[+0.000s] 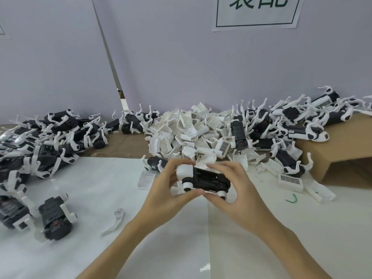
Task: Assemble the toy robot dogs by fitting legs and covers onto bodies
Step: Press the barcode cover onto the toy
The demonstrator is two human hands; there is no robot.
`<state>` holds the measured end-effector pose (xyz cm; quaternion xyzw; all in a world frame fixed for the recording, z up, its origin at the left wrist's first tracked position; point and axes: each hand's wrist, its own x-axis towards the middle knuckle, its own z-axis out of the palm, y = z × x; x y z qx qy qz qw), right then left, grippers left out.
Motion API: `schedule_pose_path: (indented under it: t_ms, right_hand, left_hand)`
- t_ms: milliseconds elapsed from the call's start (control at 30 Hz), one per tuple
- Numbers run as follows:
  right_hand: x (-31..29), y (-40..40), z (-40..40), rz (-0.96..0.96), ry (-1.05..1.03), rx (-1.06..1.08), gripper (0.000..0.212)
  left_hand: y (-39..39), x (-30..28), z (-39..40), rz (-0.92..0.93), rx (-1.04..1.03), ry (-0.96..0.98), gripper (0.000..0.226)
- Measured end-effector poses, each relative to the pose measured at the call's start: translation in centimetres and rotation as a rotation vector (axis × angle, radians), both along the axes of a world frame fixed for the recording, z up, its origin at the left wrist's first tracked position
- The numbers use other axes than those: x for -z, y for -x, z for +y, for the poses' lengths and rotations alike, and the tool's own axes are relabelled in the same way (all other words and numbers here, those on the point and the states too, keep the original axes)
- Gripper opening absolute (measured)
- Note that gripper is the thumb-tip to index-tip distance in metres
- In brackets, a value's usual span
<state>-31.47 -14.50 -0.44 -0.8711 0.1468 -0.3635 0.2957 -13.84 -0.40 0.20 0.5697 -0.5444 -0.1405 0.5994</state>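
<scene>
While both hands meet over the middle of the white worktop (112,190), they hold one toy robot dog body (207,179) between them, lifted clear of the surface. The left hand (169,195) has its grip closed on the body's left end, thumb along the near edge and fingers curled over the far side by a white end cap (184,171). The right hand (234,193) has its grip closed on the right end, fingers curled over the top and thumb under the near edge. The body is black, lying lengthwise left to right, with white round leg joints (188,186) showing along its near side.

Just behind the hands lies a heap of white covers (187,131), reaching back to the wall. Left of it, a pile of assembled dogs (50,135) with white legs spreads along the worktop's left side, and one dog (55,220) lies nearer the front left. A loose white leg (114,220) lies on the worktop between that dog and the left forearm. More dogs (306,121) are piled at the right, partly on a brown cardboard box (342,150). A small green curved piece (291,198) lies right of the hands. On the wall hangs a paper sign (256,12) with green characters.
</scene>
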Motion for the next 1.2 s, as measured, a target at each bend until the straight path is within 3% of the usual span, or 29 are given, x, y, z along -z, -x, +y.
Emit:
schedule_pose_path:
  t_ms: [67,133,267,333,467,533,633,767,900,1033,1133,1200]
  right_hand:
    - [-0.2,0.2,-0.3,0.050,-0.117,-0.049,0.077]
    - [-0.3,0.5,-0.7,0.060,-0.075,-0.007,0.078]
    - [-0.5,0.7,-0.6,0.051,0.199,0.093,0.074]
    - [-0.4,0.3,-0.5,0.019,0.284,0.082,0.075]
    - [-0.8,0.6,-0.8,0.014,0.162,0.045,0.074]
    - [-0.9,0.8,-0.9,0.034,-0.048,-0.005,0.066]
    - [-0.3,0.6,-0.5,0.091,-0.225,-0.009,0.059]
    - [0.3,0.0,0.3,0.074,-0.270,0.028,0.055]
    - [0.5,-0.5,1.0,-0.010,-0.320,0.003,0.047]
    - [0.4,-0.8,0.8,-0.086,-0.483,-0.058,0.068]
    - [0.4,-0.3,0.1,-0.059,-0.231,0.028,0.076]
    - [0.5,0.0,-0.3,-0.052,-0.050,0.079,0.077]
  left_hand:
    - [-0.5,0.1,-0.2,0.026,0.030,0.030,0.065]
    - [-1.1,0.3,-0.2,-0.036,0.022,0.016,0.076]
    - [-2.0,0.9,-0.2,-0.594,-0.134,-0.001,0.087]
    - [-1.9,1.0,-0.3,-0.705,-0.195,0.061,0.082]
    - [-1.9,0.9,-0.1,-0.504,-0.198,0.096,0.090]
    - [-1.7,0.8,-0.1,-0.251,-0.120,0.056,0.098]
    - [-0.1,1.1,-0.5,0.084,-0.099,0.064,0.085]
    - [1.3,1.9,-1.1,0.142,-0.233,0.064,0.076]
    - [1.4,1.8,-0.9,-0.020,-0.293,0.092,0.074]
    - [0.5,1.2,-0.6,-0.311,-0.202,0.122,0.072]
    - [0.0,1.2,-0.5,-0.662,-0.138,0.130,0.067]
    - [0.0,1.4,-0.5,-0.773,-0.121,0.119,0.073]
